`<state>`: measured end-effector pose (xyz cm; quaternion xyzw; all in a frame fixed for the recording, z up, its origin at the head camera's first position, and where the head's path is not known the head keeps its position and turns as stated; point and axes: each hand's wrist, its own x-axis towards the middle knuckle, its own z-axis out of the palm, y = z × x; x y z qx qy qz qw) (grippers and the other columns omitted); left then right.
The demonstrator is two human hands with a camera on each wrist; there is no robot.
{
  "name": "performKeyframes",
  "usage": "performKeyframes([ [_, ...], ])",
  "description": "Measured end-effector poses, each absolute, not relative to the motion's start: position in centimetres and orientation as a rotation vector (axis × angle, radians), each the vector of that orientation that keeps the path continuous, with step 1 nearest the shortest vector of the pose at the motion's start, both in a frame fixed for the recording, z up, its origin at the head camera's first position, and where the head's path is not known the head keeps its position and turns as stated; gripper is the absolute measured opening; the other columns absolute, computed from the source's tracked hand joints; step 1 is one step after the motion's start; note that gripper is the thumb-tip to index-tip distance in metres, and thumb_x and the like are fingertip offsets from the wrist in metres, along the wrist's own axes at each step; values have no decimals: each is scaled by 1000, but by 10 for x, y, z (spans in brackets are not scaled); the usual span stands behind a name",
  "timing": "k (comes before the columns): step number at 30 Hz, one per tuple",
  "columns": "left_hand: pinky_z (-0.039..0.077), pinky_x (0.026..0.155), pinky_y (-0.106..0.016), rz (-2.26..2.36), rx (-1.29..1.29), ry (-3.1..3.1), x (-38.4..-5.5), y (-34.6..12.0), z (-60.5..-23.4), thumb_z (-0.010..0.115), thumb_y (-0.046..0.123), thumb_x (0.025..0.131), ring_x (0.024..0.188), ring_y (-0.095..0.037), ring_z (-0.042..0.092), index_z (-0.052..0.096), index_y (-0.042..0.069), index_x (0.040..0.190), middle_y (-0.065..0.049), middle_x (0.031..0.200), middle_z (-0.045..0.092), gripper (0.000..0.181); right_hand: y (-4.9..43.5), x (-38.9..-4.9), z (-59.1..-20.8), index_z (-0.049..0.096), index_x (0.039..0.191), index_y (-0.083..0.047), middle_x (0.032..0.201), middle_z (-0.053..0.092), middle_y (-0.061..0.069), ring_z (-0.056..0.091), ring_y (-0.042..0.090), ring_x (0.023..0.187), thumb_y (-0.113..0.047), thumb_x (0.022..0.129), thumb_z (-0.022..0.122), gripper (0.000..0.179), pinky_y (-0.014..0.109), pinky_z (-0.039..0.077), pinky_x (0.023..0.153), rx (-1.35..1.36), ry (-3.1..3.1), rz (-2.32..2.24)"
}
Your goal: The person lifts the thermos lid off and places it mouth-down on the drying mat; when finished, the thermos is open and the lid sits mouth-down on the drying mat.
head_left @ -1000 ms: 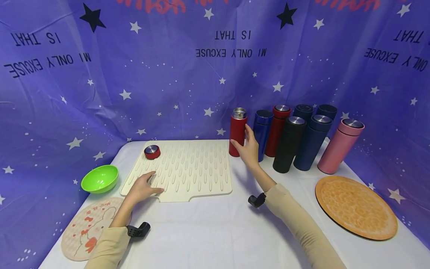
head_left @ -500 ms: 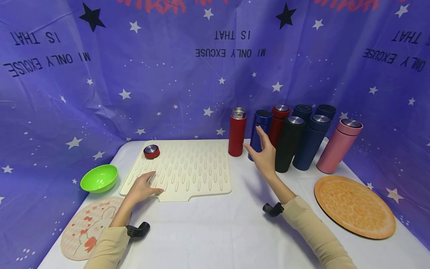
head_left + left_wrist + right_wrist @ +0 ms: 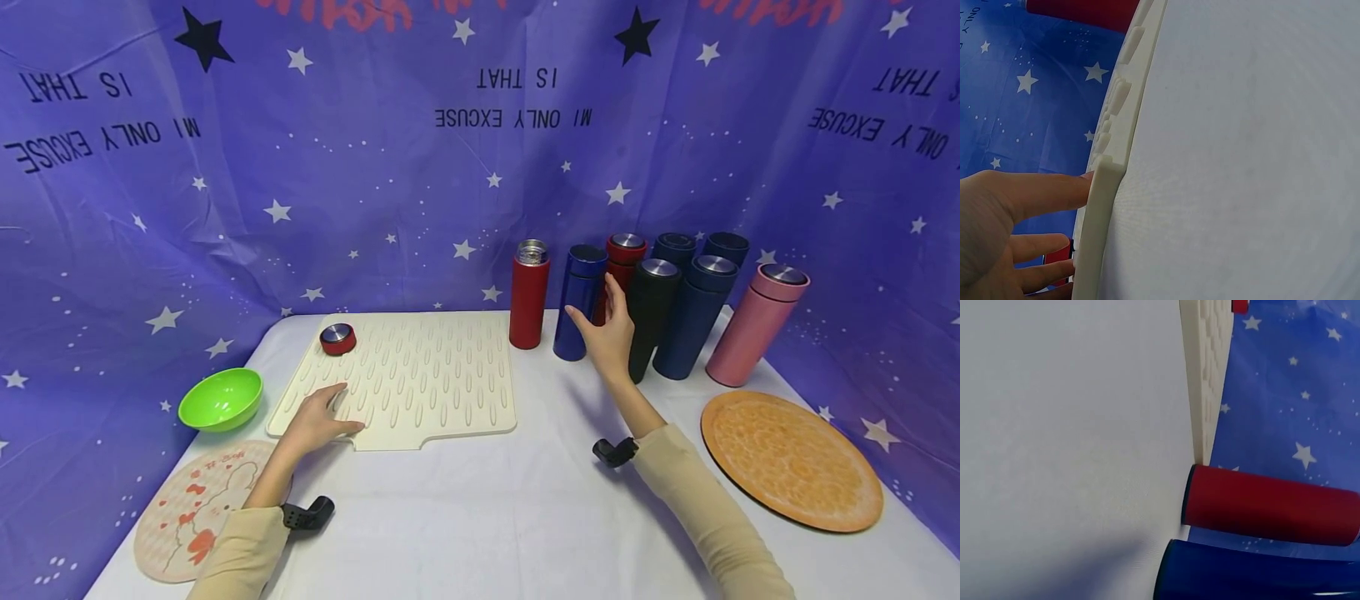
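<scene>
My left hand [image 3: 313, 421] rests at the front left of the cream ridged mat [image 3: 435, 375], thumb and fingers spread, holding nothing. In the left wrist view its thumb [image 3: 1054, 192] meets the mat's edge. My right hand [image 3: 611, 337] is at the blue thermos bottle [image 3: 573, 312], with thumb and fingers apart; contact is hard to tell. The right wrist view shows the blue bottle's lower part but not the hand. To its left stands an uncapped red thermos bottle [image 3: 528, 304]. Its red lid [image 3: 337, 339] appears to be the one on the mat's far left.
Behind and right of my right hand stand capped bottles: red [image 3: 627, 250], black [image 3: 651, 317], several navy [image 3: 693, 321] and pink [image 3: 757, 329]. An orange round mat [image 3: 791, 462] lies at right. A green bowl [image 3: 222, 400] and a pink printed mat [image 3: 195, 517] lie at left.
My right hand has let go of the uncapped red bottle and moved right to the blue bottle. The red bottle stays upright in place. My left hand has not moved.
</scene>
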<state>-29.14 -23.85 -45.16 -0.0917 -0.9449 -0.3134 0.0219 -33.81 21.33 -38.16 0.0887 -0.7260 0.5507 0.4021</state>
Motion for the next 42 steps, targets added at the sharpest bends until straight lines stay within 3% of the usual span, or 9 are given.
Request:
performKeyframes([
  [7, 27, 108, -60, -972, -269, -2939, -290, -238, -450, 82, 24, 75, 129, -54, 32, 39, -15, 137, -39, 137, 38, 85, 218, -366, -397, 37, 146, -5, 147, 42, 12, 38, 21, 136, -10, 81, 79, 78, 32, 29, 113, 120, -1844, 1449],
  [18, 27, 108, -60, -975, -273, -2930, -292, -239, -452, 82, 23, 75, 129, -53, 33, 39, -15, 137, -38, 137, 38, 85, 218, -390, -405, 42, 144, -7, 146, 46, 6, 43, 15, 133, -18, 80, 80, 74, 26, 34, 109, -31, -1774, 1497],
  [33, 28, 108, -61, -970, -260, -2934, -292, -239, -453, 82, 26, 74, 129, -53, 32, 40, -14, 137, -38, 138, 38, 86, 217, -395, -416, 46, 144, -16, 141, 51, 2, 49, 15, 128, -24, 77, 83, 77, 29, 39, 106, 7, -1704, 1486],
  [42, 28, 108, -60, -961, -253, -2940, -292, -239, -452, 83, 27, 74, 129, -53, 32, 40, -13, 137, -37, 138, 38, 86, 210, -380, -409, 49, 143, -19, 139, 54, 3, 53, 20, 124, -14, 75, 84, 76, 38, 42, 105, 110, -1738, 1447],
])
